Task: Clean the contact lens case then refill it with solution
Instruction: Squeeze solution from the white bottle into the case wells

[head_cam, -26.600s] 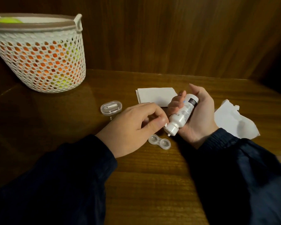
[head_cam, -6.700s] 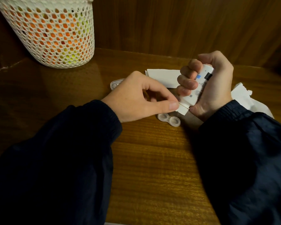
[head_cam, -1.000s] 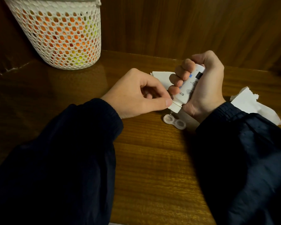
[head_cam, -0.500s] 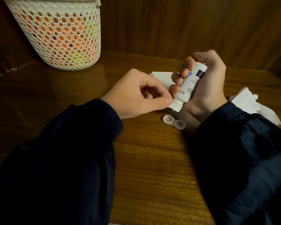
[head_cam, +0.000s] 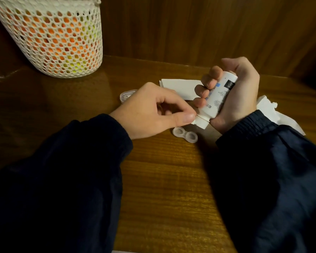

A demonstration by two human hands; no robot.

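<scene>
A clear two-well contact lens case [head_cam: 185, 134] lies uncapped on the wooden table [head_cam: 168, 189], just below both hands. My right hand [head_cam: 233, 95] grips a small white solution bottle [head_cam: 215, 101], tilted with its nozzle end down-left above the case. My left hand [head_cam: 151, 112] pinches the bottle's white cap [head_cam: 201, 122] between thumb and fingers. The bottle's tip itself is hidden by the cap and my thumb.
A white mesh basket [head_cam: 55, 37] with orange and yellow contents stands at the back left. A small clear plastic box [head_cam: 125, 94] sits behind my left hand. A folded white tissue [head_cam: 181, 85] and a crumpled tissue [head_cam: 274, 112] lie near my right hand. A wooden wall rises behind.
The bottle has lifted a little off the case and my left thumb and fingers have closed on its cap. The case has stayed in place.
</scene>
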